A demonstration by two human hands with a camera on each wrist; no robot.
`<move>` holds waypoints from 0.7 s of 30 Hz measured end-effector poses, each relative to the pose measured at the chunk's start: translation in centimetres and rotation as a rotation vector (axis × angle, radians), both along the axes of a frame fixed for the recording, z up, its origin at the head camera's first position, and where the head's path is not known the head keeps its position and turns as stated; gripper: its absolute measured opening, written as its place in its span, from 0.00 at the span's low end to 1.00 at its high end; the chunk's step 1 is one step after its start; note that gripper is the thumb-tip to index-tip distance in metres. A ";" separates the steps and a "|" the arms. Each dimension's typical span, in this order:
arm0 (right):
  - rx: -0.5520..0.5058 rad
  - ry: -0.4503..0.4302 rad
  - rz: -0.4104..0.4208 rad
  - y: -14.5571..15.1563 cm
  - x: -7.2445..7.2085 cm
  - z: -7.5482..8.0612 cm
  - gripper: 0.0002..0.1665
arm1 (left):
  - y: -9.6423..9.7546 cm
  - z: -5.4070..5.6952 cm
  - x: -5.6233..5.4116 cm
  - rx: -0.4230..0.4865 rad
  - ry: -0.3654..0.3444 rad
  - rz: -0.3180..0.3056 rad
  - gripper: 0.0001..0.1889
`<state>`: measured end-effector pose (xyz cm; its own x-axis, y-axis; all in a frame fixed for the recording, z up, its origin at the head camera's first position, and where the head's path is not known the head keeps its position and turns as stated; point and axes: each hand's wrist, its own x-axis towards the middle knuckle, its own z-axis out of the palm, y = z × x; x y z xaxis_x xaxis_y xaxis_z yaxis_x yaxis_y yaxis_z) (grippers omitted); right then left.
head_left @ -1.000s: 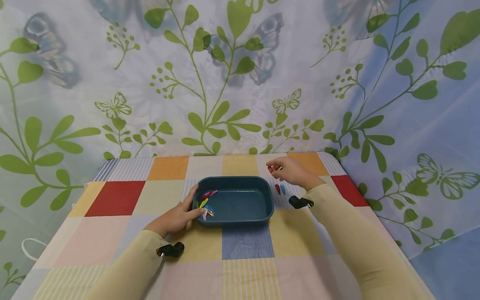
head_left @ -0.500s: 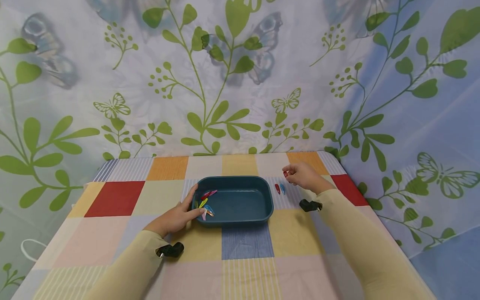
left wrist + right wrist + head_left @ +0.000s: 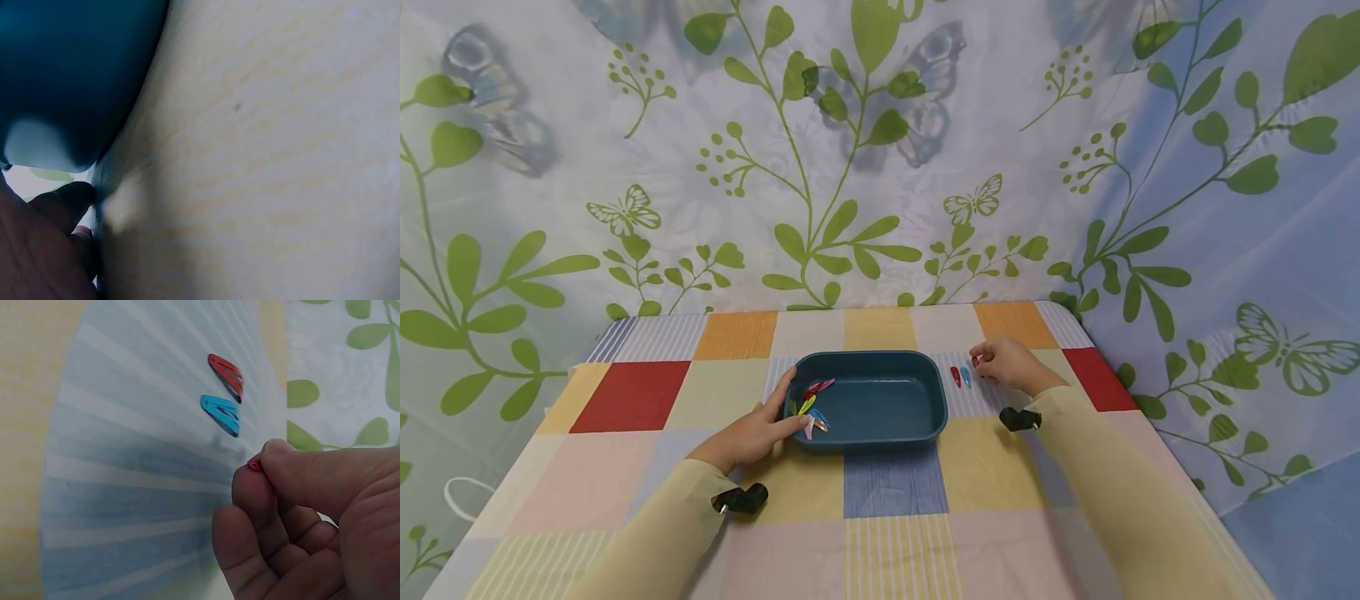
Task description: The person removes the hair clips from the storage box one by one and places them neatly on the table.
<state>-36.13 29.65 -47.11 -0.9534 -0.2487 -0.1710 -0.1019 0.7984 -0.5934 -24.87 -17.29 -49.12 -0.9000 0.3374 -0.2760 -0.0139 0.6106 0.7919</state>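
Observation:
In the head view a dark teal plastic tray stands mid-table. My left hand holds its left end, the thumb over the rim and the fingers along the outside wall; in the left wrist view fingers show beside the tray. Several colourful snap hair clips lie inside at that end, partly covered by the thumb. Right of the tray, my right hand pinches a red hair clip between thumb and index finger, most of it hidden. Beside it lie another red clip and a blue clip.
A patchwork-patterned cloth covers the table. Behind and to the right hangs a curtain printed with leaves and butterflies. A white cable loop shows at the left edge.
My right hand, with the red clip between its fingers, has moved right and then down towards the cloth beside the blue clip. The left hand and tray have stayed put.

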 end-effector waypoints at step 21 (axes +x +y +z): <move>0.086 -0.005 0.007 -0.4 0.0 -1.3 0.19 | 0.1 -0.1 -0.1 -0.028 -0.006 0.012 0.48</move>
